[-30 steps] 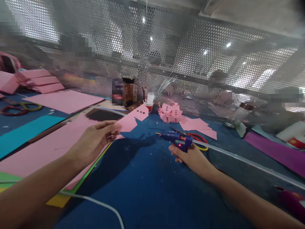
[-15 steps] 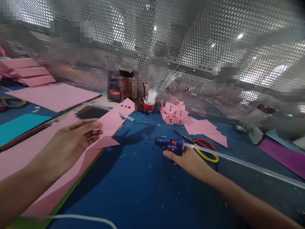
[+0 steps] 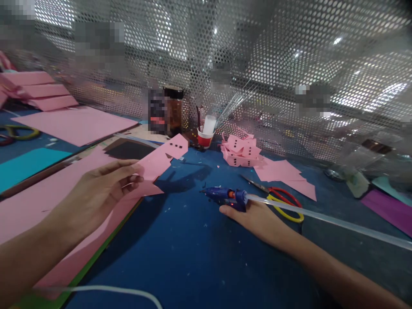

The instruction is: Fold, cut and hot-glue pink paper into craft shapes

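Note:
On the left, my left hand (image 3: 106, 189) is closed in a pinch on a pink paper strip (image 3: 154, 161). Its pointed far end carries three small black squares. Below that hand lie large pink paper sheets (image 3: 19, 219). My right hand (image 3: 254, 219) grips a blue hot glue gun (image 3: 222, 195) low over the blue table, nozzle pointing left. A long clear glue stick (image 3: 322, 219) runs out of its back towards the right edge. Just beyond the right hand lie scissors (image 3: 286, 201) with red and yellow handles. The fingers under the gun are mostly hidden.
A pink paper bundle with black squares (image 3: 241, 150) sits at the back, beside flat pink pieces (image 3: 283, 174). Near the perforated metal screen (image 3: 180, 47) stand a red-and-white cup (image 3: 205, 139) and a dark-lidded jar (image 3: 174, 111). A white cord (image 3: 119, 289) crosses the front.
The view has shifted slightly. The pink strip has moved a little in my left hand and now covers most of a clear stick lying behind it. My right hand keeps hold of the glue gun.

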`<state>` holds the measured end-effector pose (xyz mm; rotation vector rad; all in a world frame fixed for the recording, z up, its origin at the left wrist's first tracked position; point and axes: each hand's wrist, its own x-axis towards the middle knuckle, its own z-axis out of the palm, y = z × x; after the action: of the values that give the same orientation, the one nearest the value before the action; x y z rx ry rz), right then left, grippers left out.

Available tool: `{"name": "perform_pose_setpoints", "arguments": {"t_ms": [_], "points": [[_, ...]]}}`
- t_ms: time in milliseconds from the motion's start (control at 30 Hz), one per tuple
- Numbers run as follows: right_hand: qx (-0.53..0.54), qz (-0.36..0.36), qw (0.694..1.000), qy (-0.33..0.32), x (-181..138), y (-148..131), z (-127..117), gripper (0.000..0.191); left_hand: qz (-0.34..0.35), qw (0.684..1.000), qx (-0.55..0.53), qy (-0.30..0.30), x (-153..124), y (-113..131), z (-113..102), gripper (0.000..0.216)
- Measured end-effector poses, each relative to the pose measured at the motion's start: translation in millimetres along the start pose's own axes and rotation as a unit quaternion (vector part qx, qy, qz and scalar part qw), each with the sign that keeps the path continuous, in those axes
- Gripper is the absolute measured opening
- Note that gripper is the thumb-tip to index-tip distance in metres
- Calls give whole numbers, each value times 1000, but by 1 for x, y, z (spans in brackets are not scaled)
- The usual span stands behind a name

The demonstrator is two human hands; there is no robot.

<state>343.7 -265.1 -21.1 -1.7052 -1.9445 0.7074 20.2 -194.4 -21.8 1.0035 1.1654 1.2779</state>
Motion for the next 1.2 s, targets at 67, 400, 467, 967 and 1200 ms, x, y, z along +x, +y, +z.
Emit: {"name": "perform_pose_setpoints", "arguments": {"t_ms": [67, 400, 467, 967, 1200], "points": [[-5, -6, 1000, -2, 0, 0, 0, 31, -4, 1000, -2, 5, 0, -1, 0, 27], [-39, 6, 999, -12, 4, -3, 2, 31, -14, 1000, -28, -2, 3, -4, -2, 32], [-40, 12, 999, -17, 4, -4, 2, 31, -8, 1000, -28, -11, 4, -6, -3, 30], [-18, 21, 1000, 2, 4, -5, 4, 30, -5, 999, -15, -36, 7, -10, -7, 29], [46, 74, 996, 9, -6, -3, 4, 37, -6, 998, 8, -64, 1, -8, -1, 28]]}}
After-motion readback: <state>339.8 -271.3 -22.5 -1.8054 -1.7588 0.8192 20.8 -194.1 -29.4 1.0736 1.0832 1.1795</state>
